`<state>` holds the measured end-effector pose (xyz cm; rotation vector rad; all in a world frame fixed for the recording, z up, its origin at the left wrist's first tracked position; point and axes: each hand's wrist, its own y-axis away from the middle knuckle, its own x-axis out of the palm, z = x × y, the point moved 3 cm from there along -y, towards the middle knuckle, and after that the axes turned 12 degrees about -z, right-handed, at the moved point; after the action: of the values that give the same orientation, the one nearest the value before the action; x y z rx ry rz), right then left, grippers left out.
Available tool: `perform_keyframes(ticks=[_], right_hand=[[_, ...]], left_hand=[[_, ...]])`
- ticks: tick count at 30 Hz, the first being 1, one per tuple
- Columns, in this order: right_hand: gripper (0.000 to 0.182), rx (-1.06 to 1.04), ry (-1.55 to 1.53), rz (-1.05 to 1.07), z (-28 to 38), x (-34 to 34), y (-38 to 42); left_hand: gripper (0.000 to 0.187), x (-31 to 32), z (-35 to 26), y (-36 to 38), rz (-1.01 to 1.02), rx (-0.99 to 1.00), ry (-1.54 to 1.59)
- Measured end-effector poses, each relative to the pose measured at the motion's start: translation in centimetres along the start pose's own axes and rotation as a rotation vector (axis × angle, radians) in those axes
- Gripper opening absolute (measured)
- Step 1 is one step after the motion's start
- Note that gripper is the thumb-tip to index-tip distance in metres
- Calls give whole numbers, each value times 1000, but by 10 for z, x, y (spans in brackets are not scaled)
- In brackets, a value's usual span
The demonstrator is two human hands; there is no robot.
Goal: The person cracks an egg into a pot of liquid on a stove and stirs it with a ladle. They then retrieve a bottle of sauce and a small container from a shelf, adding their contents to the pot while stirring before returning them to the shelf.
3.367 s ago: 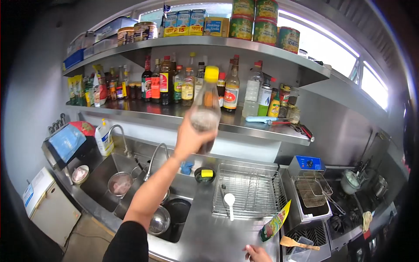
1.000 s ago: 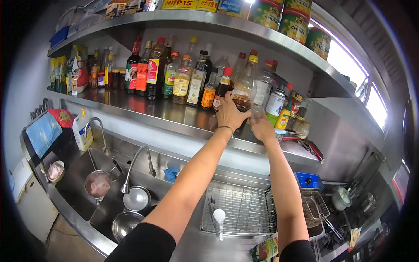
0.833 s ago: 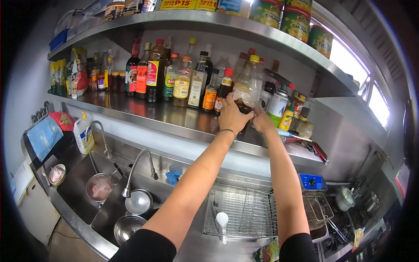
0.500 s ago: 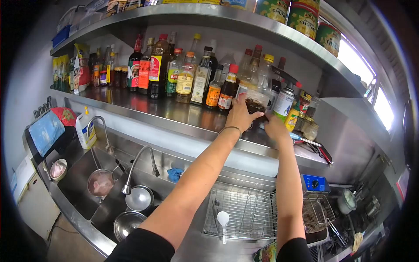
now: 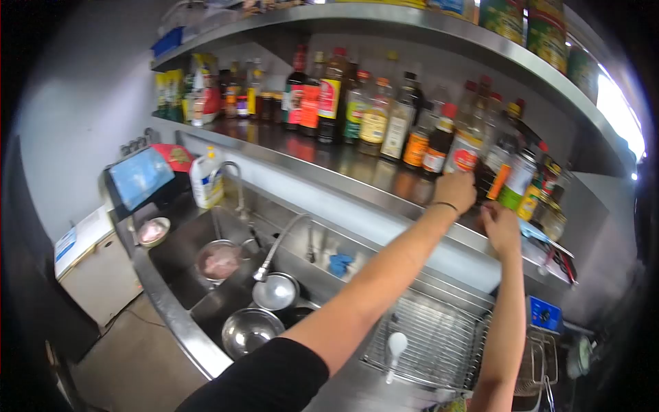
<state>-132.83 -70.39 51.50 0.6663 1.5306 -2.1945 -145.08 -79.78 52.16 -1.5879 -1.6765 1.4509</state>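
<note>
My left hand (image 5: pixel 456 190) is at the front edge of the steel shelf, fingers curled, just below a bottle with a round red label (image 5: pixel 463 154). Whatever it grips, if anything, is hidden behind the fingers. My right hand (image 5: pixel 501 226) is lower and to the right, its fingers bent inward; what is in them cannot be made out. Above it stand a dark bottle with an orange strip (image 5: pixel 500 182) and a white-and-green spray can (image 5: pixel 518 180). Left of my hands is a red-capped sauce bottle (image 5: pixel 437 147).
Bottles line the shelf (image 5: pixel 309 154); tins stand on the upper shelf (image 5: pixel 439 22). Below are a sink (image 5: pixel 182 271) with a bowl of raw meat (image 5: pixel 220 261) and metal bowls (image 5: pixel 252 333), a curved tap (image 5: pixel 278 244), a wire rack (image 5: pixel 432 336) and a white spoon (image 5: pixel 395 353).
The view has swung left, so everything sits further right. The clear tub with dark contents, earlier between my hands, no longer shows clearly. My hands are lower, and the red-labelled bottle is more exposed.
</note>
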Motion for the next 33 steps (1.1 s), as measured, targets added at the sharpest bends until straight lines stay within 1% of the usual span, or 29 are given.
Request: perform_keyframes(ticks=[2, 3, 5, 7, 8, 9, 10, 11, 12, 13, 14, 15, 16, 17, 18, 19, 20, 21, 22, 23, 24, 25, 26, 27, 28, 29, 30, 31, 33], right_hand=[[22, -131, 99, -146, 1, -4, 9], [22, -145, 84, -138, 3, -5, 16], [20, -191, 207, -275, 7, -10, 23], [21, -208, 162, -298, 11, -7, 26], [23, -206, 130, -320, 8, -8, 31], [27, -242, 156, -309, 14, -10, 31], [31, -222, 124, -235, 14, -6, 30], [32, -116, 139, -210, 4, 1, 32], [33, -215, 112, -290, 11, -6, 36], [30, -229, 177, -392, 8, -9, 40], [30, -217, 163, -417, -1, -8, 38], [31, -191, 45, -325, -6, -17, 37], [32, -120, -190, -226, -19, -25, 29], [31, -93, -365, -299, -35, -33, 23], [30, -72, -411, -255, -43, -58, 21], [29, 23, -427, -213, -42, -95, 30], [28, 68, -430, -165, -41, -131, 45], [28, 92, -376, -193, -40, -158, 64], [29, 30, -286, -175, -51, -178, 80], [32, 114, -166, -134, -38, -189, 106], [29, 286, -244, -24, -57, -185, 127], [23, 376, -253, -7, -45, -168, 150], [20, 398, -166, 149, -44, -147, 168], [22, 342, 21, 314, -47, -115, 187], [24, 267, 60, 478, -61, -71, 207], [25, 294, 296, 696, -63, -26, 229], [28, 161, 498, 787, -101, 40, 274], [30, 209, 586, 949, -100, 67, 292], [32, 363, 607, 1056, -130, 104, 340]], left_hand=[[20, -7, 2, 2, -74, -44, 90], [20, -10, 4, 2, -99, -58, 146], [20, -32, 6, 5, -101, -93, 136], [19, -54, 16, 12, -85, -25, 127], [21, -72, 28, 16, -26, -63, 99], [22, -75, 48, 19, -66, 33, 17], [23, -65, 76, 18, -31, 34, 54], [22, -72, 88, 17, -101, 145, -84], [19, -71, 99, 16, -63, 292, -160], [24, -74, 104, 16, -282, 833, 17], [20, -70, 113, 4, 32, 278, -149], [24, -80, 103, 8, 72, 136, -74], [28, -78, 104, 6, 7, 101, -65], [27, -76, 107, 4, -63, 115, 26], [27, -74, 107, 3, -46, 81, 14], [28, -75, 107, 2, -46, 46, -10], [28, -74, 106, 2, -31, 34, -3], [29, -73, 104, 1, -44, 31, -5], [30, -74, 106, 4, -63, 30, -22], [30, -73, 105, 5, -64, 26, -39], [31, -74, 101, 6, -89, 40, -33], [33, -76, 99, 7, -116, 52, -33], [33, -76, 99, 9, -117, 45, -59], [34, -75, 98, 8, -123, 31, -44], [34, -76, 97, 8, -131, 18, -26], [34, -78, 94, 9, -134, 13, -40], [35, -81, 92, 10, -137, -20, -31], [35, -83, 91, 11, -140, -50, -21], [35, -84, 89, 11, -156, -51, -11]])
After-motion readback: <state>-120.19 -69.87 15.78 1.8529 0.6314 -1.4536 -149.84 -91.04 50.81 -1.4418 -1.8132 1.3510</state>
